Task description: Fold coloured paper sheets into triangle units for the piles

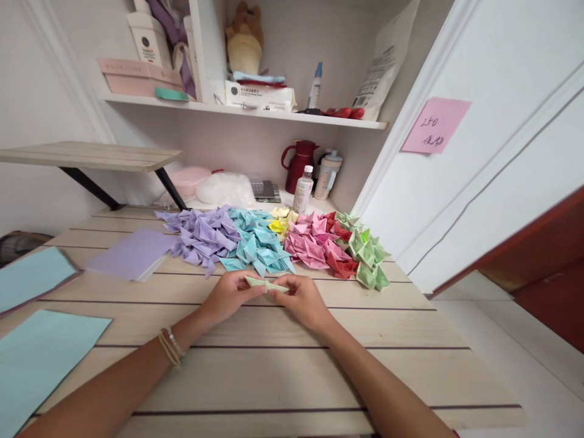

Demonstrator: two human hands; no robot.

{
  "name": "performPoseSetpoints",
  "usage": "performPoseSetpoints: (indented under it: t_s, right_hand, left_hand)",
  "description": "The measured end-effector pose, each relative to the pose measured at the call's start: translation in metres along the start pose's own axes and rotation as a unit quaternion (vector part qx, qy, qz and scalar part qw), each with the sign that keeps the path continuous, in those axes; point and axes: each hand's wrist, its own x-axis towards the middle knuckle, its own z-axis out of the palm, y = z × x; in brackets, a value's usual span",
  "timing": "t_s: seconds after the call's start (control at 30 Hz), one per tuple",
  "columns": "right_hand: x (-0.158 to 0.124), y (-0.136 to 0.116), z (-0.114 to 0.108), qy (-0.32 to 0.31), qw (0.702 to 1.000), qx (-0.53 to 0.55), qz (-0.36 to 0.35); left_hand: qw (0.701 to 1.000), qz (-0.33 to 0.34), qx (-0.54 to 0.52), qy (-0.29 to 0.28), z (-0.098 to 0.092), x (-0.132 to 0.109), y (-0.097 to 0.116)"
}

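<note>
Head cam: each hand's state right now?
Left hand: closed, pinching one side of the pale green folded paper.
Right hand: closed, pinching its other side.

A heap of origami boats (260,244) lies across the far part of the table (278,378), with paper sheets (50,347) left of it and a riser shelf (91,156) behind them. Before the heap, a single origami boat (266,284) is between the left hand (232,294) and the right hand (303,299). Behind the heap, a plastic bottle (302,193) stands before a jug (300,165), left of a tumbler (326,176) and right of a plastic bag (225,189). On the upper shelf (319,118), a tissue pack (262,97) lies before a plush toy (245,42), right of a box (137,78); on the panel (456,201) to the right is a sticky note (435,123)
</note>
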Motion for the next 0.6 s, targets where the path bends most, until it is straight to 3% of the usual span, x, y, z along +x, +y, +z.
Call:
performPoseSetpoints:
  t_s: [0.13, 0.23, 0.43, 0.6]
  right_hand:
    - [0.0, -0.001, -0.003, -0.012, 1.0, 0.007, -0.003]
    - [0.002, 0.002, -0.006, 0.014, 1.0, 0.009, -0.015]
    - [0.002, 0.004, -0.011, 0.064, 0.984, -0.082, -0.144]
    - [0.002, 0.003, -0.014, 0.085, 0.959, -0.155, -0.223]
  left_hand:
    - [1.0, 0.005, -0.007, -0.01, -0.001, 0.0, 0.003]
    - [0.999, -0.011, -0.032, 0.007, -0.003, 0.001, 0.003]
    - [0.993, -0.013, -0.111, 0.038, -0.009, 0.006, -0.005]
    - [0.994, 0.014, -0.109, -0.004, -0.006, 0.005, -0.003]
